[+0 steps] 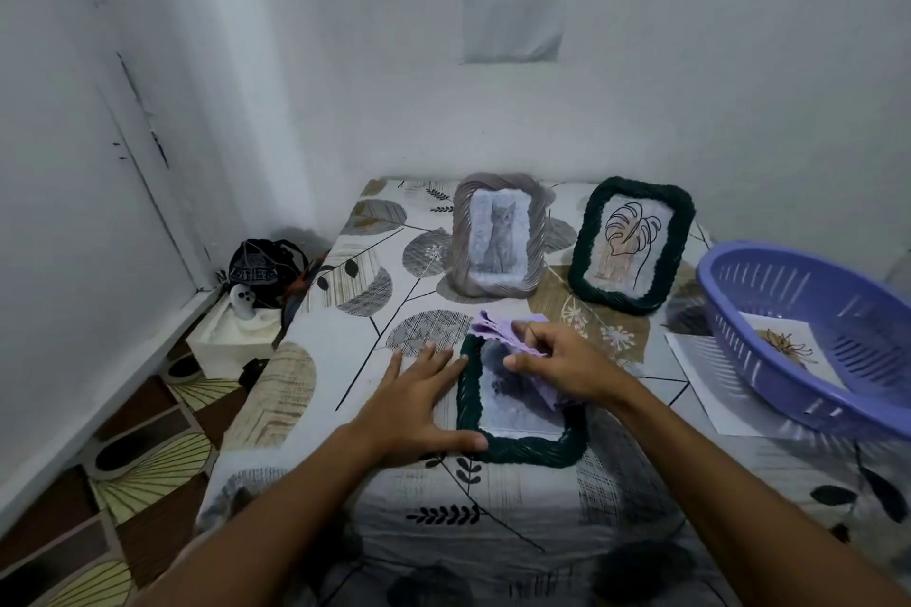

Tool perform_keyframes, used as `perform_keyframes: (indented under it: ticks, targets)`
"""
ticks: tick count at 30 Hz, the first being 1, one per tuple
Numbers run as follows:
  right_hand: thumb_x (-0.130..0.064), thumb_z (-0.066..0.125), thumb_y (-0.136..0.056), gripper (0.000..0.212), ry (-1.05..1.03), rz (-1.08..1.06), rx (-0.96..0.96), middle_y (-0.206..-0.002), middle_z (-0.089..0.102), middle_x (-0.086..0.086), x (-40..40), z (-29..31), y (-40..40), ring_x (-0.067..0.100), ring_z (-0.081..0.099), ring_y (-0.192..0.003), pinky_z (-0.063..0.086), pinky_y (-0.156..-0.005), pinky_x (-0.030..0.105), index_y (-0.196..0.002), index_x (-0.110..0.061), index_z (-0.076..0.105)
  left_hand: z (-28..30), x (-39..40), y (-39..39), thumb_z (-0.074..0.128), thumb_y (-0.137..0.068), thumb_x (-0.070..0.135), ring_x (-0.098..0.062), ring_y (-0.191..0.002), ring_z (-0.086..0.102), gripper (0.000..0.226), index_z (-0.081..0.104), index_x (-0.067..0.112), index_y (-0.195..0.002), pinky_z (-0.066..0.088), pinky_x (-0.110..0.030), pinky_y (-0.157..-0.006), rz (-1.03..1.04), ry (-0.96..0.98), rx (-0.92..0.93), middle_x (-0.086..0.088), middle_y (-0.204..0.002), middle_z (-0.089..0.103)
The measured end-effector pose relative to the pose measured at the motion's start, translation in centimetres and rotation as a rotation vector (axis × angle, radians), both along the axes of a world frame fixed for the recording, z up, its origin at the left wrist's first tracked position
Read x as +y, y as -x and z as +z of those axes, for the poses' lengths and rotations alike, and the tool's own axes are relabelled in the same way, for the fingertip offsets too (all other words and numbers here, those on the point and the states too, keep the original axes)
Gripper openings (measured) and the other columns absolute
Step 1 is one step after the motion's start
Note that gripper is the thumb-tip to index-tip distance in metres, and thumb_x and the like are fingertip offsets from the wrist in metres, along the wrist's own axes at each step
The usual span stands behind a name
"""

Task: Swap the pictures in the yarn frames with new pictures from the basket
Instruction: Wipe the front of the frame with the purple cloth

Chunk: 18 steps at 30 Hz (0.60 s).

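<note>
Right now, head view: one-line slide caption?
Left hand steadies flat green yarn frame; right hand pinches lilac backing.

Dark green yarn-wound frame [517, 451]: ropy, matt. Slotted lilac plastic basket [808, 345]: smooth, faint sheen. Leaf-print tablecloth [345, 311]: soft matt fabric. Crinkled lilac paper [498, 328].

White walls [296, 64] meet in a corner — a leaf-patterned tablecloth [345, 291], brown fan-patterned floor tiles [148, 458].

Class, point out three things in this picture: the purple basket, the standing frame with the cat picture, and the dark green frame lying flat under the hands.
purple basket [729, 283], head view, left rim.
cat frame [461, 237], head view, left yarn edge.
flat green frame [530, 451], head view, near yarn edge.
</note>
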State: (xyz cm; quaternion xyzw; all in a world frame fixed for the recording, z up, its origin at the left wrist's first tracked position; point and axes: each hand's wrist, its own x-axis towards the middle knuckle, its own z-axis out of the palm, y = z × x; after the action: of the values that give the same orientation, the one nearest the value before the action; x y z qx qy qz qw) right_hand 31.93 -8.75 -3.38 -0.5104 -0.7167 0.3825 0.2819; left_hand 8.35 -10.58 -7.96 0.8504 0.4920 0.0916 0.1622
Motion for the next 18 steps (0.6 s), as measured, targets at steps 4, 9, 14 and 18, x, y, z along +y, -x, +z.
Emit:
perform_keyframes:
  ticks: [4, 9, 14, 18]
  targets:
    - [-0.038, 0.065, -0.081, 0.034, -0.027, 0.108, -0.115, -0.075, 0.054, 0.004, -0.6, -1.2, 0.0, 0.014, 0.051, -0.070, 0.040, -0.065, 0.033, -0.067, -0.019, 0.041, -0.2, 0.1, 0.0, 0.036, -0.060, 0.094, -0.005, -0.145, -0.011, 0.112, 0.006, 0.036, -0.151, -0.012, -0.043, -0.118, -0.006, -0.025, 0.009, 0.006, -0.161, 0.004]
    - [-0.029, 0.060, -0.090, 0.019, -0.111, 0.165, -0.197, -0.076, 0.050, 0.000, -1.4, -1.1, -1.9, 0.013, 0.046, -0.069, 0.040, -0.063, 0.035, -0.081, -0.025, 0.044, -0.6, 0.1, 0.1, 0.031, -0.056, 0.097, -0.003, -0.144, -0.012, 0.116, 0.012, 0.034, -0.152, -0.011, -0.044, -0.118, 0.007, -0.038, 0.008, 0.007, -0.161, 0.006]
    - [-0.034, 0.061, -0.080, 0.020, -0.097, 0.188, -0.280, -0.094, 0.062, 0.001, -1.2, -0.2, -2.1, 0.022, 0.059, -0.087, 0.050, -0.081, 0.050, -0.097, -0.029, 0.053, -0.8, 0.1, 0.0, 0.035, -0.057, 0.096, -0.006, -0.146, -0.009, 0.114, 0.013, 0.035, -0.152, -0.012, -0.043, -0.118, 0.016, -0.053, 0.007, 0.007, -0.161, 0.007]
    - [-0.042, 0.058, -0.084, 0.059, -0.201, 0.152, -0.581, -0.142, 0.045, 0.001, -1.8, 0.0, -0.6, 0.018, 0.041, -0.128, 0.030, -0.108, 0.035, -0.138, -0.021, 0.045, -0.7, 0.0, -0.1, 0.036, -0.059, 0.095, -0.008, -0.147, -0.007, 0.112, 0.012, 0.036, -0.151, -0.011, -0.043, -0.119, 0.021, -0.046, 0.014, 0.006, -0.161, 0.007]
